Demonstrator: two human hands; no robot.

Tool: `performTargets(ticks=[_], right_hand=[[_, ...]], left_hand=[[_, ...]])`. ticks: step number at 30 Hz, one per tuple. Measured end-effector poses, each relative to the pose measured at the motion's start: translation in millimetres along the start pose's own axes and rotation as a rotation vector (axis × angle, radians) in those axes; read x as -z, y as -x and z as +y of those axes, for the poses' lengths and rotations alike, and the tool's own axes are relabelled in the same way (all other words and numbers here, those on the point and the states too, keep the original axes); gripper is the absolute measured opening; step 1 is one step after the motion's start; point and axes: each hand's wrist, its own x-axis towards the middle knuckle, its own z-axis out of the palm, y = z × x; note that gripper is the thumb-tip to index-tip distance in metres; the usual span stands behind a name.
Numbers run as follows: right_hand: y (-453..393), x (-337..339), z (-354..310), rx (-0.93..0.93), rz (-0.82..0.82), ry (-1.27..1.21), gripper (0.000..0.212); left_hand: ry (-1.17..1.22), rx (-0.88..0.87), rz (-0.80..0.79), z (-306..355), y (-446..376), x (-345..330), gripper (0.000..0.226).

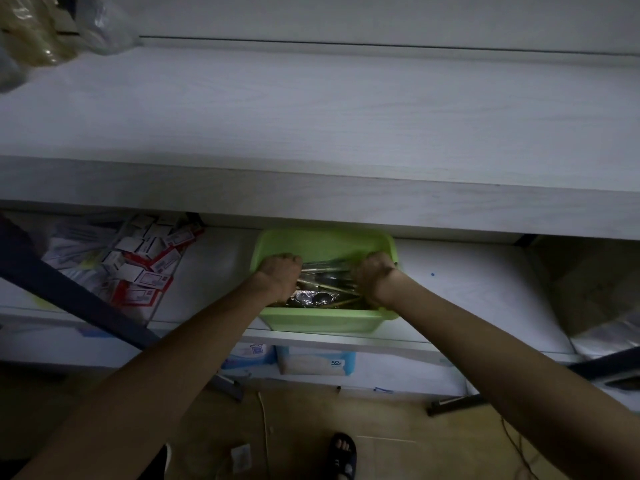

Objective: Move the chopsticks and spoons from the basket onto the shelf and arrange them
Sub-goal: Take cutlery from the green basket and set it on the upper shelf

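Note:
A light green plastic basket sits on the lower shelf under the wide white shelf. Inside it lie metal spoons and wooden chopsticks in a loose heap. Both my hands are down in the basket. My left hand is closed around one end of a bundle of utensils. My right hand is closed around the other end of the same bundle, which spans between my fists just above the heap.
A clear bin of red-and-white boxes stands left of the basket. Plastic bags sit at the top shelf's far left. A brown cardboard box is at the right. Tissue packs lie below.

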Motion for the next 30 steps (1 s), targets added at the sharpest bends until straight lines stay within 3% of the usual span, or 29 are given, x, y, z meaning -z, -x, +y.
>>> performTargets(ticks=[4, 8, 10, 15, 21, 30], right_hand=[[1, 9, 10, -0.022, 0.091, -0.153, 0.022], [-5, 2, 11, 0.03, 0.139, -0.718, 0.017], [-8, -6, 2, 0.061, 0.093, -0.911, 0.025], [-22, -29, -15, 0.126, 0.103, -0.689, 0.04], [-35, -38, -19, 0.123, 0.13, -0.426, 0.035], [-45, -46, -19, 0.074, 0.132, -0.48, 0.029]], left_hand=[[-0.024, 0.018, -0.006, 0, -3, 3, 0.047], [-0.001, -0.002, 0.008, -1, -5, 10, 0.05], [0.024, -0.019, 0.001, -3, -5, 10, 0.053], [0.104, -0.077, -0.017, -8, -8, -3, 0.07], [0.1, -0.035, 0.002, -4, -11, -2, 0.051], [0.056, -0.044, -0.046, 0, -19, 1, 0.052]])
